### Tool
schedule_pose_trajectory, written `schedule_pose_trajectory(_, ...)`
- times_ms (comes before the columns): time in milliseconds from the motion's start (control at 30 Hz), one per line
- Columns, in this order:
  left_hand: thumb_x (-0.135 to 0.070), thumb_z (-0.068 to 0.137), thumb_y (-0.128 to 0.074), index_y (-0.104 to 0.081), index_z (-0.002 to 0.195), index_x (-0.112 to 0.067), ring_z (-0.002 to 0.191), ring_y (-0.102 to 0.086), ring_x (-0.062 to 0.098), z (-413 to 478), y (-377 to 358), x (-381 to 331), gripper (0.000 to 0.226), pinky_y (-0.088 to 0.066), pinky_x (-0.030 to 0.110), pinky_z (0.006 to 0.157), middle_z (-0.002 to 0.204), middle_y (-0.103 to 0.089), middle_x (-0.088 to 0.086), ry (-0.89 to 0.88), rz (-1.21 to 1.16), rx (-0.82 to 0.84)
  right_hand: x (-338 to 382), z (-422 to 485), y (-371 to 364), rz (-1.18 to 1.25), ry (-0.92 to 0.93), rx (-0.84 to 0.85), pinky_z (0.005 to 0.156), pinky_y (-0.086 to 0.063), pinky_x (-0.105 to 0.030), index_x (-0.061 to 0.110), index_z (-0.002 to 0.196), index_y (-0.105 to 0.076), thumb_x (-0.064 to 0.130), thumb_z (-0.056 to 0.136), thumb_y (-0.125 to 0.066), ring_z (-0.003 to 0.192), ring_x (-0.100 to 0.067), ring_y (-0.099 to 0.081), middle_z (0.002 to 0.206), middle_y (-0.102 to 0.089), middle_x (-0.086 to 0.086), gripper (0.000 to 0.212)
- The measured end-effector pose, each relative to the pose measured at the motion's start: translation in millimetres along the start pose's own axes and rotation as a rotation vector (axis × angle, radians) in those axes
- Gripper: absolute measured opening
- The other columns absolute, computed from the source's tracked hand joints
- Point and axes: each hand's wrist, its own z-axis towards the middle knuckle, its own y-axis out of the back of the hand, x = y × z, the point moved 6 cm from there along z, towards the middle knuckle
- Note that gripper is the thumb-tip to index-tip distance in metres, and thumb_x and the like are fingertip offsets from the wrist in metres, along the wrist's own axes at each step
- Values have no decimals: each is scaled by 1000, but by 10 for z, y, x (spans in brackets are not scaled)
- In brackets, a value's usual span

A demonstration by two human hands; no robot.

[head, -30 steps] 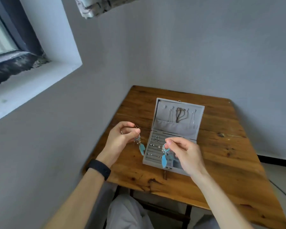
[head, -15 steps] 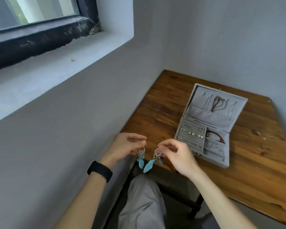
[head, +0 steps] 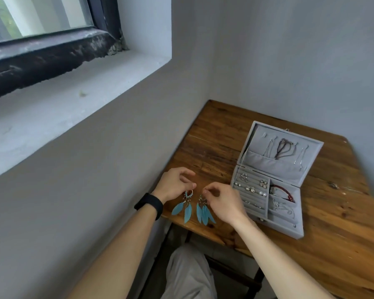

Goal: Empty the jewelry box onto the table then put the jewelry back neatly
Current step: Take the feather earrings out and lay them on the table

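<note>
A grey jewelry box [head: 298, 230] stands open on the wooden table [head: 343, 234]. Necklaces hang in its raised lid [head: 281, 147]. Small earrings sit in the ring rows, and a red bracelet [head: 283, 192] lies in a right compartment. My left hand [head: 174, 184] pinches the hoop of one blue feather earring [head: 183, 209]. My right hand [head: 222, 202] pinches the top of the second blue feather earring [head: 204, 211]. Both earrings lie with their feathers on the table's near left corner, to the left of the box.
A grey wall runs along the table's left side, with a window sill [head: 78, 83] above. Another wall stands behind the table. My lap in grey trousers [head: 188, 270] is below the table's front edge. A black band [head: 149, 205] is on my left wrist.
Both hands carried the feather earrings from over the box to the left and down; the feathers now rest on the table's near left corner. My view has swung left.
</note>
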Motion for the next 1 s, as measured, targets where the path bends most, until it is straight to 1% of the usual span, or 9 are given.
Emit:
schedule_pose_trajectory(67, -29, 84, -79, -65, 122, -28, 94, -67, 3, 105, -2, -8, 40, -49, 19, 83, 100, -75, -6, -5, 15, 6, -11, 98, 7, -25, -17, -11, 78, -53, -24, 29, 109, -70, 38, 96, -58, 87, -5, -66, 94, -72, 13, 20)
schedule_pose_trajectory(133, -30, 84, -79, -65, 122, -28, 93, -67, 2, 193, -7, 1, 41, -49, 20, 84, 100, -75, -6, -11, 25, 6, -26, 190, 13, -37, -48, -13, 78, -58, -29, 28, 107, -71, 36, 96, -58, 80, -7, -68, 87, -73, 10, 18)
schedule_pose_trajectory(233, -32, 83, -80, -66, 122, -30, 91, -67, -1, 293, -13, 28, 41, -53, 26, 93, 96, -76, -9, -36, 56, -7, -22, 317, 26, -82, -51, -30, 77, -58, -32, 28, 101, -72, 36, 96, -57, 75, -11, -69, 78, -72, 7, 18)
schedule_pose_trajectory(367, -37, 84, -78, -64, 125, -36, 94, -67, -3, 363, -36, 45, 43, -51, 27, 97, 95, -76, -16, -70, 106, -27, -30, 443, -10, -128, -51, -10, 77, -56, -31, 27, 103, -74, 35, 96, -56, 79, -15, -70, 80, -74, 2, 21)
schedule_pose_trajectory(500, -42, 86, -74, -59, 128, -39, 99, -63, 1, 336, -39, 8, 45, -51, 27, 92, 105, -72, -17, -116, 164, -60, -25, 453, 24, -200, -46, -34, 81, -56, -33, 24, 109, -74, 36, 97, -55, 91, -19, -69, 97, -74, 0, 26)
schedule_pose_trajectory(633, -37, 92, -68, -58, 130, -36, 98, -59, 6, 223, -12, 27, 39, -54, 30, 88, 116, -63, -10, -152, 254, -140, 1, 289, 102, -291, 49, -105, 86, -54, -35, 22, 123, -65, 32, 99, -52, 104, -22, -66, 115, -69, -1, 30)
schedule_pose_trajectory(767, -29, 95, -65, -57, 133, -33, 111, -57, 9, 121, -47, 51, 39, -52, 28, 93, 126, -60, -7, -166, 298, -165, 29, 63, -17, -358, 190, -96, 86, -55, -36, 20, 130, -60, 26, 100, -50, 104, -22, -64, 120, -65, -1, 32)
schedule_pose_trajectory(900, -38, 94, -65, -62, 129, -32, 119, -51, 11, 59, -59, 27, 35, -51, 30, 95, 130, -53, -6, -140, 358, -233, 19, -26, -190, -423, 260, -33, 89, -54, -35, 18, 129, -60, 17, 98, -52, 110, -23, -58, 123, -62, -1, 32)
schedule_pose_trajectory(1000, -41, 96, -62, -64, 130, -33, 120, -48, 9, 12, -97, 4, 35, -48, 27, 96, 128, -58, -8, -160, 444, -219, 9, -83, -271, -408, 281, -12, 95, -50, -33, 16, 133, -58, 16, 95, -52, 116, -25, -51, 131, -57, -2, 38)
